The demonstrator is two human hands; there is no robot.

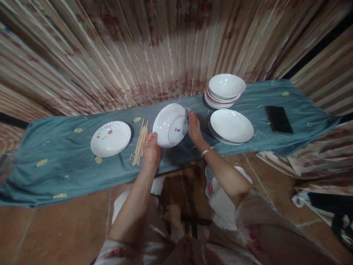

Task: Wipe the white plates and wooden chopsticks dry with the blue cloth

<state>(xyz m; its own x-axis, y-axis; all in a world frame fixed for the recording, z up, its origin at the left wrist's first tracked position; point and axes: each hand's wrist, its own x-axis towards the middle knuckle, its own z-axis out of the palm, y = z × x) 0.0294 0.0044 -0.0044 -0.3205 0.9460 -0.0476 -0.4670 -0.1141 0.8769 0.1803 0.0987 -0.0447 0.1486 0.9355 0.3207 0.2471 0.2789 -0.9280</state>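
A white bowl (167, 119), tilted and glossy, is held up over the cloth-covered table, with a round ring and a small pink-and-dark mark showing on it. My left hand (152, 149) grips its lower left rim, thumb on the near face. On the opposite side, my right hand (194, 127) closes at the right rim, its fingers mostly hidden. A pale, blurred patch lies between that hand and the bowl; I cannot make out what it is. Several wooden chopsticks (141, 143) lie just left of the bowl, close to my left hand.
Farther left sits a white plate (110, 140) with a floral print. Right of my hands are a stack of bowls (227, 86) and, nearer, a stack of white plates (231, 126). A dark phone (279, 119) lies at the right end of the teal tablecloth (71, 162). Pleated curtains (176, 48) hang behind.
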